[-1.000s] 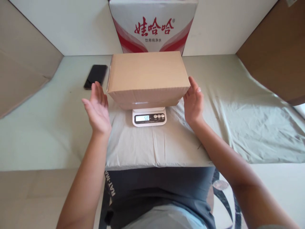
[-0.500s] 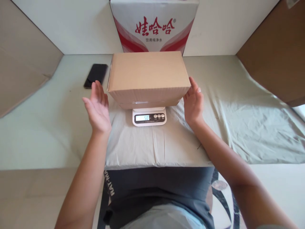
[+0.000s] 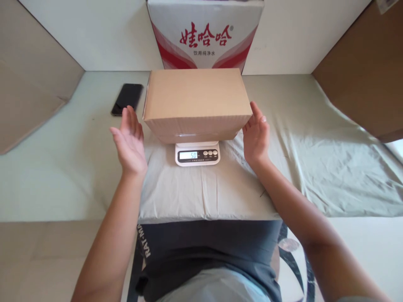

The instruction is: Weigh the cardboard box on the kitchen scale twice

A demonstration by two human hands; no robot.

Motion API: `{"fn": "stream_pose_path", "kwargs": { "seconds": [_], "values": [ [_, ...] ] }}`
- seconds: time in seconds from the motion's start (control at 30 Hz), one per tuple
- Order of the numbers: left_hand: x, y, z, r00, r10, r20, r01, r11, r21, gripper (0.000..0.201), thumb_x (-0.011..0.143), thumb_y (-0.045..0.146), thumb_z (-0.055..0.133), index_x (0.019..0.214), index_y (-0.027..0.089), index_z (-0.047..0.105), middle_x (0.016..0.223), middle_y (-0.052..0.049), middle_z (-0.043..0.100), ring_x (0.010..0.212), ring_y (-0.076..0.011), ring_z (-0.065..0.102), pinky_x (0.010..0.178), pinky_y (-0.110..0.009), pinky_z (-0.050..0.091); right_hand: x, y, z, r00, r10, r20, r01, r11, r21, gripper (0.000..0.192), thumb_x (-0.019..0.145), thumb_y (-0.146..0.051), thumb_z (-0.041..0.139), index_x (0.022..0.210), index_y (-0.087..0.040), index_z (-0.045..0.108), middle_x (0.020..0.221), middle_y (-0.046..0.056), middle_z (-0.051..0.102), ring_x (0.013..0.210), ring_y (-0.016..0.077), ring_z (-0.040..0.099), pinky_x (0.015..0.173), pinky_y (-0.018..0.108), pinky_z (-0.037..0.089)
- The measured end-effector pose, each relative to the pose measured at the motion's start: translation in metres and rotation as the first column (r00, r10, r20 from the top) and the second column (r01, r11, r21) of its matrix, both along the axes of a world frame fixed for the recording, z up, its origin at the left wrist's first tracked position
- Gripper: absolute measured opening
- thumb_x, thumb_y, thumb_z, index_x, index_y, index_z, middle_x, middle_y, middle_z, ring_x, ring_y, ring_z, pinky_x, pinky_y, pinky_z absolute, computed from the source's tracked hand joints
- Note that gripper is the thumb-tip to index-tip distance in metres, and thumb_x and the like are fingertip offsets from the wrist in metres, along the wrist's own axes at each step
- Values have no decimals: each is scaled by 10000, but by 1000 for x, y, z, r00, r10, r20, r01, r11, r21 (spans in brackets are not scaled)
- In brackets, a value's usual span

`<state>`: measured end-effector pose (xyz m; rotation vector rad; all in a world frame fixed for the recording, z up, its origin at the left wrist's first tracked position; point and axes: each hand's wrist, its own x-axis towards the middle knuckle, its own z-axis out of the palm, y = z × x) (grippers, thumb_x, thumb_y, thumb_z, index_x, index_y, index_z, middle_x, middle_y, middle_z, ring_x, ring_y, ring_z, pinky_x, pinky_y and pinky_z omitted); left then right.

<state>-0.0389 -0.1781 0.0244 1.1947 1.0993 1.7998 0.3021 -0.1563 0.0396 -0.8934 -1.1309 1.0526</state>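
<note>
Covering most of the small white digital kitchen scale (image 3: pixel 197 153), the plain brown rectangular cardboard box (image 3: pixel 195 100) leaves only the scale's front strip in view, with a lit display whose digits are too small to read surely and a row of round buttons. Behind the box a white and red printed carton (image 3: pixel 205 33) is cut off by the top edge, and the pale green wrinkled cloth (image 3: pixel 315 147) hides the surface below. The box sits between both hands. The left hand (image 3: pixel 129 142) stands upright just beside the box's left end, apart from it, palm turned inward, fingers straight and together. The right hand (image 3: pixel 256 136) is flat and upright at the right end, fingertips at the corner; actual contact cannot be told. A black smartphone (image 3: pixel 126 99) lies beyond the left hand.
</note>
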Motion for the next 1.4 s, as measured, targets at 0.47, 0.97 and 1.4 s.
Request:
{"fn": "stream_pose_path", "kwargs": {
  "seconds": [0.47,0.97,1.4],
  "values": [
    [-2,1,-1,1000,-21,17,21,1000,10,1053,780,1028,428,1511,285,575,1785,-79,375,1682,-276,310,1421,-512,127,-1,0,1,1000,4,10,-4,1000,-4,712,884,-829,473,1452,-414,580,1677,-51,521,1694,304,331,1432,591,184],
    [-3,2,-2,1000,-22,5,22,1000,-2,1028,791,1019,419,1510,299,562,1784,-66,372,1686,-275,297,1420,-512,113,-5,-4,7,1000,-7,3,7,999,-40,740,855,-837,493,1452,-404,554,1697,-48,508,1690,269,342,1444,550,205],
    [5,-3,7,1000,-4,1,4,999,-36,1052,790,1030,377,1506,281,558,1801,-93,340,1690,-282,289,1414,-477,157,-6,-7,10,1000,-10,18,10,999,-51,722,865,-834,487,1448,-418,575,1703,-52,504,1686,256,352,1438,516,243]
  ]
}}
